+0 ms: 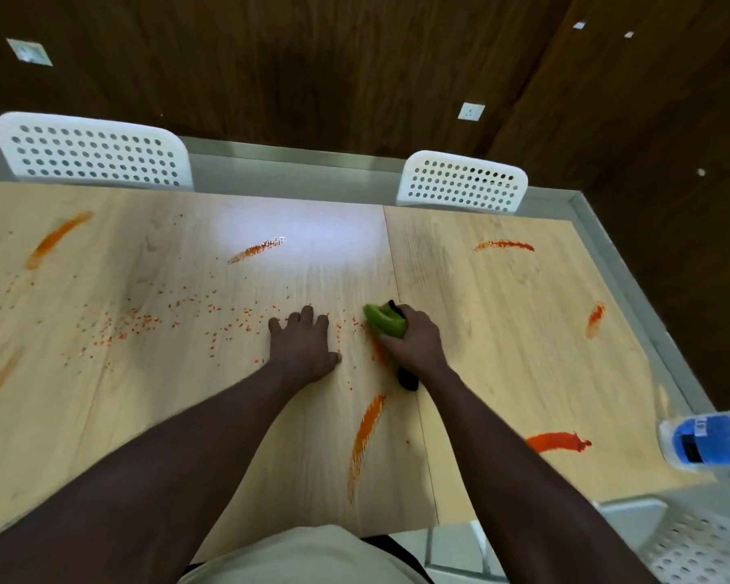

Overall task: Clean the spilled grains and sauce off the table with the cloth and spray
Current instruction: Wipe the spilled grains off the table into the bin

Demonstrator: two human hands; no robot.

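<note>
Head view: right hand (414, 343) clutches green cloth (384, 322) on table (502, 330); left hand (304, 347) flat, fingers spread, beside it.

no readable text, bottle label (706, 440) blurred

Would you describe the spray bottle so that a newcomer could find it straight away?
Start at the light wooden table and follow its right edge towards the near corner. There, beside a red sauce smear, stands the spray bottle. It is the only clear plastic object, with a blue label.
</note>
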